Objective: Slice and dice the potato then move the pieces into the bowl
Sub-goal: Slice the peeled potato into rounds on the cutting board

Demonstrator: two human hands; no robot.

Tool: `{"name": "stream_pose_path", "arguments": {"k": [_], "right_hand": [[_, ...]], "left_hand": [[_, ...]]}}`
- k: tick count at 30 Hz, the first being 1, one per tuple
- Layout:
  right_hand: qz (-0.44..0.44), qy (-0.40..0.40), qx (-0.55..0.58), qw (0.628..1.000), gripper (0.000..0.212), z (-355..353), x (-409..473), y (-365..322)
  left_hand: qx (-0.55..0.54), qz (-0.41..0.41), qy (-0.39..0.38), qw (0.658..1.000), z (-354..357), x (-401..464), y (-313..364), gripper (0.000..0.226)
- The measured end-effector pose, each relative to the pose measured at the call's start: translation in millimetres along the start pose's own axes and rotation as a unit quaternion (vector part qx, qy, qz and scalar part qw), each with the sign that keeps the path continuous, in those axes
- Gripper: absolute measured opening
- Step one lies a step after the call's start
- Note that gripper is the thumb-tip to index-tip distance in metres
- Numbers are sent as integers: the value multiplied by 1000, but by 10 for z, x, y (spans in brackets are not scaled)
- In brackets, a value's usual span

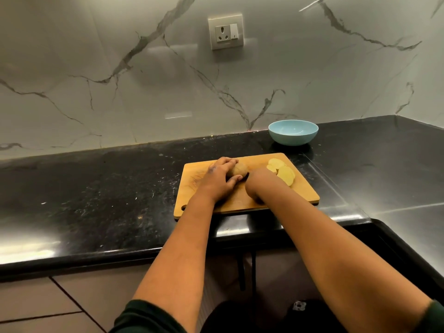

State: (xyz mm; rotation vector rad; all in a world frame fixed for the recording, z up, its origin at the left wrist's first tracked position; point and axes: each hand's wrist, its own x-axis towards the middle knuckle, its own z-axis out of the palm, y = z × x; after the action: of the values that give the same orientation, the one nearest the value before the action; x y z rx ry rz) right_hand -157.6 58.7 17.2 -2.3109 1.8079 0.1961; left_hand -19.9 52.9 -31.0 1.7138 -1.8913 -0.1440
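Glossy black speckled stone counter (pixel 96 188) runs along a white marble-look wall with grey veins (pixel 120 80); it turns a corner at the right and continues toward the viewer. White wall socket with switch (pixel 225 31) sits on the wall above the work area. Brown floor tiles (pixel 48 306) show below the counter's front edge. Rectangular light wooden cutting board (pixel 305 191) lies near the front edge, close to the inner corner, with a small hanging hole at its front-left corner. Shallow pale blue round bowl (pixel 293 132) stands behind the board near the wall, apart from it, nothing visible inside.

Brown-skinned remaining potato chunk (pixel 239 169) rests on the board's middle-back area, skin on, rounded. Left hand (pixel 219 180) grips it, fingers curled over the top and thumb against its near side. Pale yellow round potato slices (pixel 284 174) lie overlapping on the board's right-back part, several flat rounds, cut faces up. Right hand (pixel 260 177) sits just right of the chunk and beside the slices, wrist bent away; its fingers are hidden, so its grip cannot be told. Dark green sleeves (pixel 144 318) at the bottom.
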Motion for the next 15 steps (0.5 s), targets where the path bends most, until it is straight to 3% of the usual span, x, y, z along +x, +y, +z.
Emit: {"name": "stream_pose_path", "arguments": {"k": [6, 10, 15], "right_hand": [[43, -17, 4, 999, 58, -99, -146, 337], [32, 56, 44, 997, 32, -62, -122, 330], [10, 82, 60, 995, 34, 97, -72, 138]], "left_hand": [[9, -7, 9, 1000, 3, -35, 12, 58], [10, -12, 16, 1000, 2, -23, 23, 59], [5, -3, 27, 1000, 5, -23, 28, 57]]}}
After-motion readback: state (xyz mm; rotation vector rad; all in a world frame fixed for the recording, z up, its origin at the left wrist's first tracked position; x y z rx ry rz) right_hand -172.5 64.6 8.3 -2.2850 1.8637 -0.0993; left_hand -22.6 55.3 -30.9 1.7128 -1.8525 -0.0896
